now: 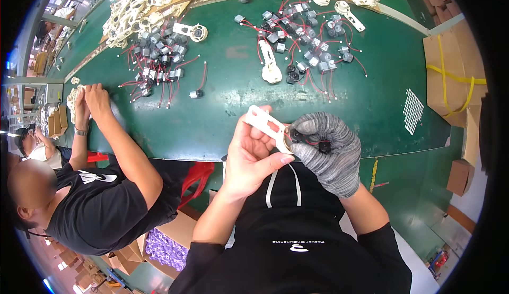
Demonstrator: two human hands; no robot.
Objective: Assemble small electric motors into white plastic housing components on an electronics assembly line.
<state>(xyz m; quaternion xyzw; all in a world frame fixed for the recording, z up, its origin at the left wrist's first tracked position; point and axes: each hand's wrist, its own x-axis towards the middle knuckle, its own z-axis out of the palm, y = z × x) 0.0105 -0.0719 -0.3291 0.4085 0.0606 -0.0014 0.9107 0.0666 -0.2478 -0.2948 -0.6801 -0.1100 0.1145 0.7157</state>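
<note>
My bare left hand [246,161] is closed around a long white plastic housing [263,121] with a cutout, pinched between thumb and fingers in front of my chest. My right hand [335,158], in a grey knitted glove, is curled around a small motor [324,146] whose black end shows. Another black part [295,135] sits at the gloved fingertips, right against the round end of the housing. The fingers hide much of both. On the green table [212,119] beyond lies a white housing [270,71].
Silver motors with red wires lie in a left pile [161,52] and a right pile [310,34]. White housings [143,10] are heaped at the back. A white mesh piece [412,111] and a cardboard box [456,66] are on the right. A co-worker [106,198] works at my left.
</note>
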